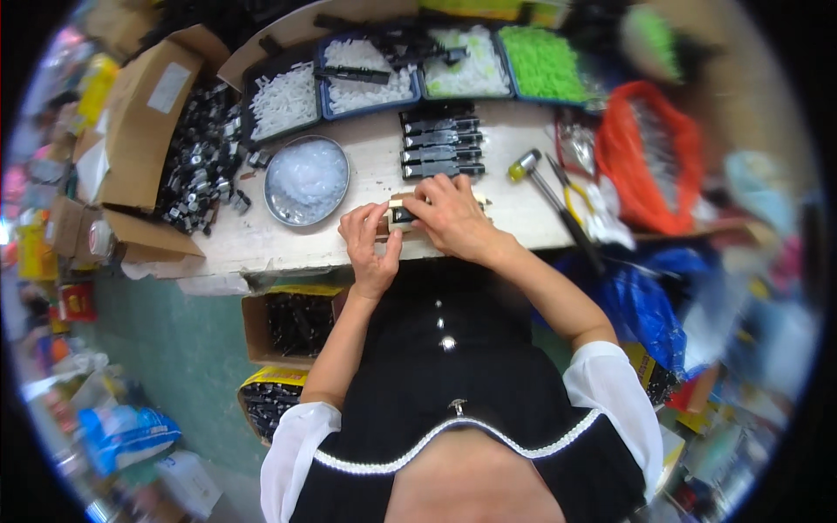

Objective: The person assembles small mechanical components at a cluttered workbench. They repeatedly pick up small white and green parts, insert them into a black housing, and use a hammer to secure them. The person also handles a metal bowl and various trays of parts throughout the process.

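Observation:
At the table's near edge both my hands are closed around a pale cream-coloured block with a small black part (401, 214) set in it. My left hand (370, 250) grips its left end, thumb against the near side. From the right, my right hand (455, 220) reaches over the top, its fingers bent on the black part and covering much of the block. Just beyond them several long black plastic pieces with shiny metal parts (441, 152) lie stacked in a row. Left of the hands stands a round metal dish (272, 207) with translucent whitish material.
Trays of white pieces (283, 100) and bright green pieces (542, 65) line the back. A cardboard box (142, 144) with small black-and-metal parts stands left. At right lie a hammer (549, 193), yellow-handled pliers (571, 192) and a red bag (610, 144). Boxes stand below the table.

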{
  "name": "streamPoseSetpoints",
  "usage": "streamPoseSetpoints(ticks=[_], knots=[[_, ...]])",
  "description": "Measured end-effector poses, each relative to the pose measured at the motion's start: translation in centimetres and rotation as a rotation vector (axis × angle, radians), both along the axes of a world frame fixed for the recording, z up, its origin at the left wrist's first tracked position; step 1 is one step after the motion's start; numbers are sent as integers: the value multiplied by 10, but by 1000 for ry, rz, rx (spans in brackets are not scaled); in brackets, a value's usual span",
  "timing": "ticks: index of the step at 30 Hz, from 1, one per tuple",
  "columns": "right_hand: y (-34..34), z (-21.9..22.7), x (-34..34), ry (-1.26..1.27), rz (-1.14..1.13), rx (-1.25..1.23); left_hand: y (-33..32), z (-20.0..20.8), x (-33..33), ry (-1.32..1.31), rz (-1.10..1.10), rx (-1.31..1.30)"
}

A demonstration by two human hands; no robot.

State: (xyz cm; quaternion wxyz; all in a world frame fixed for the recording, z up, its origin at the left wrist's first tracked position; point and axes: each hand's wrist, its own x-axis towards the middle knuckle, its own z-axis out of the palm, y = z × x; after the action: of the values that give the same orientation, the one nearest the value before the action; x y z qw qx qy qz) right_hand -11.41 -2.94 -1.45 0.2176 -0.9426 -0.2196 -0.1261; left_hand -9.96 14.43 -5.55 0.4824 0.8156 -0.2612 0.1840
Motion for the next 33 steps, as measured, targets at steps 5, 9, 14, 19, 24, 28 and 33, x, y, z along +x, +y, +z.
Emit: streamPoseSetpoints(ticks=[5, 9, 14, 19, 24, 28, 33], knots=[[4, -4, 2, 1, -50, -73, -2, 0, 0, 52, -34, 24], [5, -22, 9, -2, -6, -58, -1, -18, 3, 103, -21, 21], [4, -16, 8, -66, -35, -103, -3, -27, 9, 221, -110, -193], [-2, -22, 1, -128, -79, -97, -9, -15, 8, 88, -142, -48], [1, -25, 3, -132, -71, -123, 1, -19, 14, -41, -153, 106], [-12, -16, -3, -125, -131, 27, 1, -1, 11, -106, -157, 170], [-73, -16, -12, -121, -575, 28, -5, 7, 11, -222, -206, 353]])
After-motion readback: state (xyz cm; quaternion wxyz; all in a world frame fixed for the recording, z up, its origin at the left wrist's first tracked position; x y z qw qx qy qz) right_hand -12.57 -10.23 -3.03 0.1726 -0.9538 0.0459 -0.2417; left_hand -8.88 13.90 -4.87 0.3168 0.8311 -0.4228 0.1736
